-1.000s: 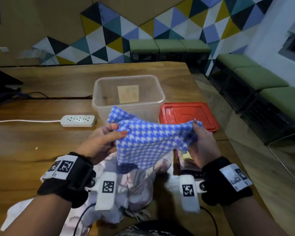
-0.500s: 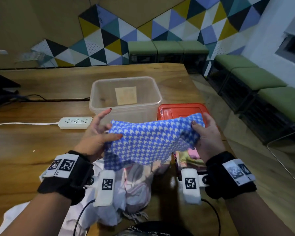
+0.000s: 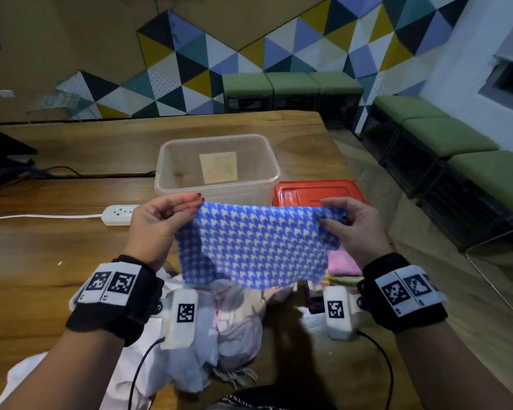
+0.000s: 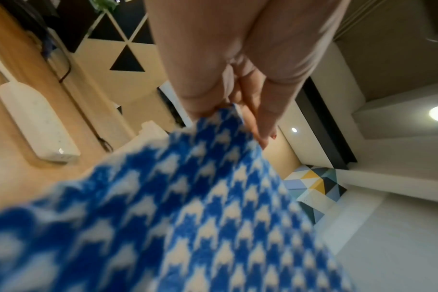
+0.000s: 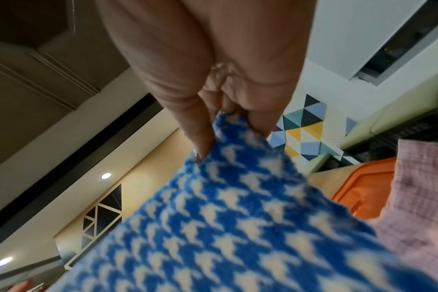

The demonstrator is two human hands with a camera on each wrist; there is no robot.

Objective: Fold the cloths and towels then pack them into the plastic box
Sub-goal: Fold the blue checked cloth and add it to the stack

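Both hands held the blue-and-white cloth spread in the air above the table: the left hand pinched its upper left corner and the right hand pinched its upper right corner, thumb in front and fingers behind, so the cloth hung flat between them. Beyond it stood the clear box with the red lid lying just beside it on the right. A heap of pale cloths lay below the held one, a folded pink towel near the right wrist, and a white power strip left of the box.
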